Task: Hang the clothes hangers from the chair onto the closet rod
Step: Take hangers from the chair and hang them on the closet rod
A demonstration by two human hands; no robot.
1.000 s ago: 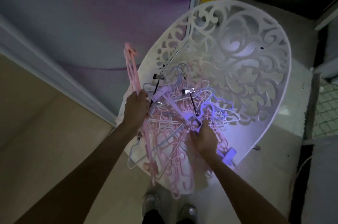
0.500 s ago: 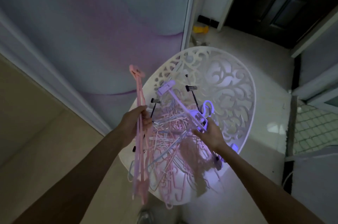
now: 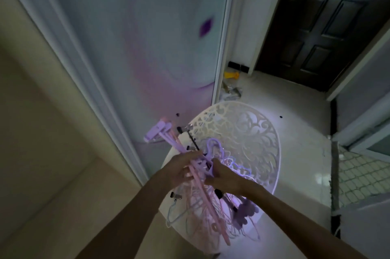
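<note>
Head camera, nearest first: my two forearms reach in from below and meet over the pile. My left hand (image 3: 179,169) has its fingers curled round a bunch of pink and lilac hangers (image 3: 202,184), and my right hand (image 3: 224,176) pinches the same bundle from the other side, so both are gripping it. The hangers are a tangle, lifted above the seat of the white cut-out chair (image 3: 242,132), with hooks and clip bars sticking up towards the wall and long arms trailing down past the seat's near edge.

I'd judge the step to be gathering one manageable bunch. To do it well I should raise it slowly, let snagged pieces drop free, and turn the hooks one way before going to the rod, which isn't in view.

Beyond the chair lies a pale glossy floor (image 3: 295,111) with a small yellow object (image 3: 231,74) by the wall, then a dark panelled door (image 3: 329,18).
</note>
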